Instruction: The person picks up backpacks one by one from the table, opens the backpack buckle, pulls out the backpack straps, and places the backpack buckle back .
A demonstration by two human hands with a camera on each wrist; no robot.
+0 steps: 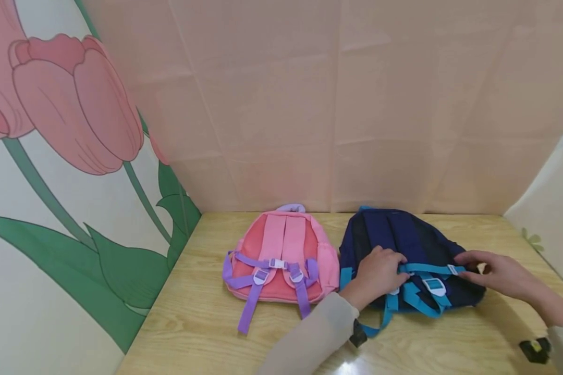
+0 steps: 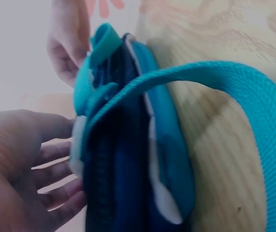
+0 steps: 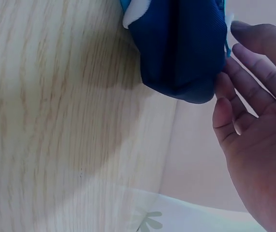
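Note:
A dark navy backpack (image 1: 356, 229) lies with its shoulder straps facing up. A bright blue chest strap (image 1: 429, 268) runs nearly straight across it between both hands. My left hand (image 1: 375, 273) pinches the strap's left end, thumb below and fingers above; a white buckle (image 2: 77, 147) shows beside those fingers in the left wrist view. At the strap's right end, by a small white clip (image 1: 452, 269), my right hand (image 1: 502, 276) holds it between thumb and fingers. The exact contact of the fingertips is partly hidden. Loose blue webbing (image 1: 417, 299) hangs below a white adjuster buckle (image 1: 433, 286).
Left of the navy backpack lies a pink backpack (image 1: 248, 242) with purple straps and its white chest buckle (image 1: 278, 264) joined. Both bags are on a wood-grain table (image 1: 192, 323). A beige sheet (image 1: 281, 104) stands behind, with a tulip-print panel (image 1: 75, 114) at left.

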